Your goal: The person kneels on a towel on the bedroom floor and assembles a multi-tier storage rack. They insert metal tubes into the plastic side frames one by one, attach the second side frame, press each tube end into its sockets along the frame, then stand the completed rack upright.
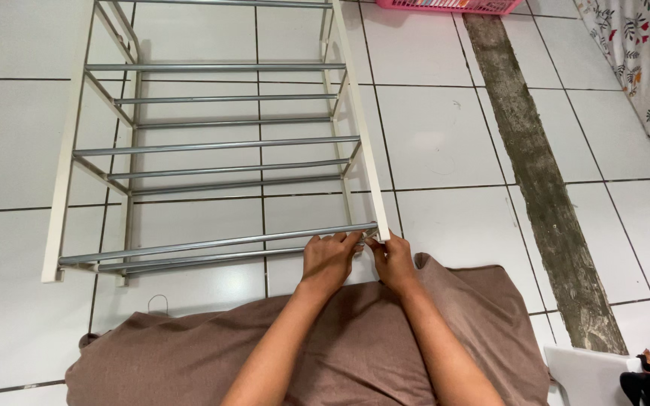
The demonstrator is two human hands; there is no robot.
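White tiled floor [445, 135], perhaps indoors.

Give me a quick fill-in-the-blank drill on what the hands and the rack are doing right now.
1. Both hands, the left hand and the right hand, meet at the near ____ corner of the rack.
2. The rack's rails are made of ____.
3. The rack lies on a white ____ floor.
4. The basket at the top edge is ____.

Missing words: right; metal; tiled; pink
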